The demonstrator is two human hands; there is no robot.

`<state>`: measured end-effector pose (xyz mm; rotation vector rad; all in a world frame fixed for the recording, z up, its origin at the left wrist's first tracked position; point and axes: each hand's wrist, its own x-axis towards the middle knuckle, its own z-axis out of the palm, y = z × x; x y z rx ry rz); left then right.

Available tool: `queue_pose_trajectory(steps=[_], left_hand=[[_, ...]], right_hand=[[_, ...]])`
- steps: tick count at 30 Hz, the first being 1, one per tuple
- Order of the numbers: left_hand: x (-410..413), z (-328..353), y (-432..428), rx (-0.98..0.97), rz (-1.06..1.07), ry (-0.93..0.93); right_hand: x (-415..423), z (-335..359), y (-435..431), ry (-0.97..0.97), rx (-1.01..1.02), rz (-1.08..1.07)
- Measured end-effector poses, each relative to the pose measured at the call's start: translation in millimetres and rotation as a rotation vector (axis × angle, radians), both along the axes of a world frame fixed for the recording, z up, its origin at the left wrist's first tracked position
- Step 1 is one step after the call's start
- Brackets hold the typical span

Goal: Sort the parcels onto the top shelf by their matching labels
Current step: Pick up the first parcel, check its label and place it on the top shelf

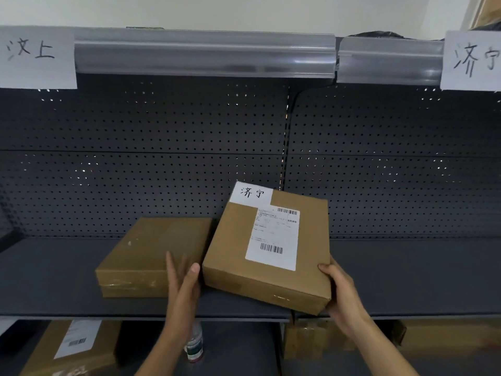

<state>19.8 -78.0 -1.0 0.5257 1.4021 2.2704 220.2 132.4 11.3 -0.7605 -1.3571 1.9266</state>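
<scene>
Step in hand: a labelled box [267, 251] is held up between both hands in front of the middle shelf [406, 278], tilted, its near edge low; it appears to be at the reading-and-lifting stage, not yet placed.
Left hand [184, 283]: fingers are spread and flat, pressed against the box's left side; a second, plain box [151, 256] lies just beyond this hand on the shelf.
Right hand [341, 291]: it is clamped round the box's near right corner, thumb on top.
Box look: brown cardboard, flat and square-edged; a white tag [251, 193] handwritten 济宁 is stuck at the far left corner, a printed shipping slip [273, 237] with barcodes beside it.
Matching sign: the 济宁 sign [473, 59] hangs up and to the right of the right hand; the 汶上 sign [36, 57] is up and left of the left hand.
Next move: the box probably has to be raised and carried rightward onto the top shelf behind the matching sign, both hands kept on it.
</scene>
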Motion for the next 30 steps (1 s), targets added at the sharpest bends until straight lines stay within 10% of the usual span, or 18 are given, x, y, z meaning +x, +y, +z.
queue_pose_trajectory(steps=[7, 30], left_hand=[[7, 12, 4, -0.251, -0.225, 0.319], [66, 54, -5, -0.039, -0.075, 0.608]], right_hand=[[10, -8, 2, -0.055, 0.166, 0.044], [78, 38, -35, 0.054, 0.694, -0.337]])
